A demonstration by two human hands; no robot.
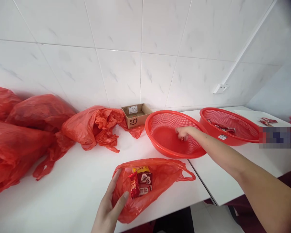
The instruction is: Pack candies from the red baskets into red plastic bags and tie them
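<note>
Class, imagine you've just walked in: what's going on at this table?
A person is using both hands. The left hand is spread at the mouth of an open red bag with several wrapped packets inside. The right hand reaches into the nearer red basket, its fingertips at something small and reddish. Bulging red bags lie to the left, and a second basket on the right holds more wrapped pieces.

A bare right arm (223, 152) stretches from the near right toward the far centre, its right hand (183, 132) turned downward with fingers curled. Left of centre on the near side, the left hand (110, 205) points away from the body, thumb and fingers spread apart.
</note>
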